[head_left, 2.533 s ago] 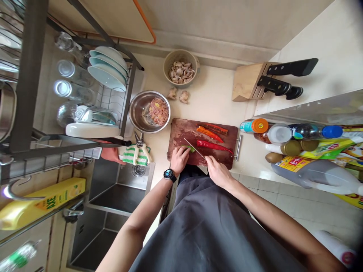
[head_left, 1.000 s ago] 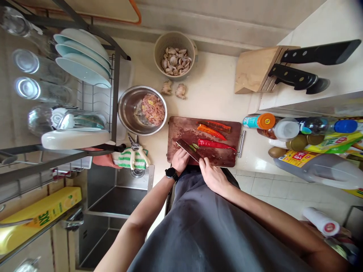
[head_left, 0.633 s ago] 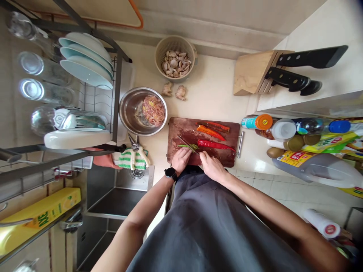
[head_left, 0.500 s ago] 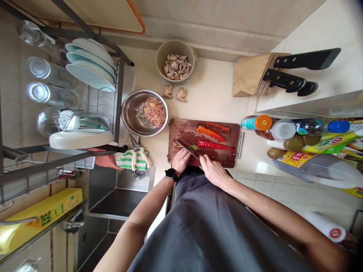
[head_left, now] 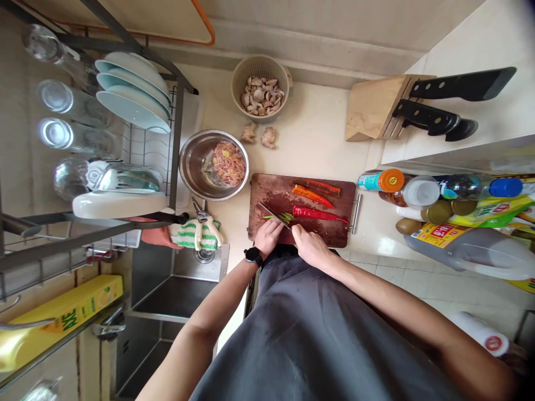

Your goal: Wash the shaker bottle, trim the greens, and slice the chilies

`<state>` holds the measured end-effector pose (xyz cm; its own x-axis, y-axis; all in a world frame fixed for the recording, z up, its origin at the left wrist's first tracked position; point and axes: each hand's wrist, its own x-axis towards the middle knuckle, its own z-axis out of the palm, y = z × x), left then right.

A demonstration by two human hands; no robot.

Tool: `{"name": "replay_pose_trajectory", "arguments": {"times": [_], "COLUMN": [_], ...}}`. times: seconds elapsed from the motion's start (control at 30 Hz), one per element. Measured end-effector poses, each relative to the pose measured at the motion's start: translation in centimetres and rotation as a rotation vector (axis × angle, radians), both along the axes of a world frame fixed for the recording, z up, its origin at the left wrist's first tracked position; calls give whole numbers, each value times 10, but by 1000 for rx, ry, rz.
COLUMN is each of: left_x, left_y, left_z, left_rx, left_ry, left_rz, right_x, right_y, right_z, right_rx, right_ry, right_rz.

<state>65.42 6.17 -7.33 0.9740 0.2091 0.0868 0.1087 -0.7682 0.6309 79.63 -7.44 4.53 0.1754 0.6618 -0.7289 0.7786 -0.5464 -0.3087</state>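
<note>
Someone stands at the counter (head_left: 317,133) with both forearms drawn in over a cutting board (head_left: 267,189), its dark, stained surface set just past the sink's edge. The right hand (head_left: 309,245) is closed around the knife (head_left: 271,213), angling the blade up and left across the board. The left hand (head_left: 267,236) is curled, its fingers close to a thin green chili (head_left: 281,216); from here I can't tell whether they pinch it. That curl keeps the fingertips near the blade, which lies over the chili. To the right, a long red chili (head_left: 317,214) and an orange pepper strip (head_left: 312,196) lie side by side, out of the knife's way.

Above the board sit a steel bowl (head_left: 186,167) of chopped meat (head_left: 228,163), two knobs of ginger (head_left: 268,137), and a basket (head_left: 234,83) of garlic. A knife block (head_left: 371,108) stands at upper right, a dish rack (head_left: 175,156) fills the upper left, and the sink (head_left: 175,295) lies at lower left.
</note>
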Motion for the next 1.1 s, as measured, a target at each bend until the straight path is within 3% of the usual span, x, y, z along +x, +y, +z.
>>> {"name": "replay_pose_trajectory", "arguments": {"times": [0.27, 0.43, 0.6, 0.87, 1.1], "left_x": [6, 3, 4, 4, 3], "left_y": [-5, 12, 23, 13, 11], "left_z": [19, 30, 28, 24, 21], "left_rx": [73, 98, 51, 122, 90], "left_ry": [14, -10, -25, -21, -41], "left_rz": [16, 77, 19, 21, 49], "right_x": [-13, -8, -5, -18, -21], "right_y": [-12, -14, -15, -13, -13], "right_z": [1, 0, 4, 21, 17], "right_rx": [19, 10, 2, -4, 9], "right_ry": [-81, -69, -69, -128, -152], "right_rz": [-22, -31, -10, 44, 28]}}
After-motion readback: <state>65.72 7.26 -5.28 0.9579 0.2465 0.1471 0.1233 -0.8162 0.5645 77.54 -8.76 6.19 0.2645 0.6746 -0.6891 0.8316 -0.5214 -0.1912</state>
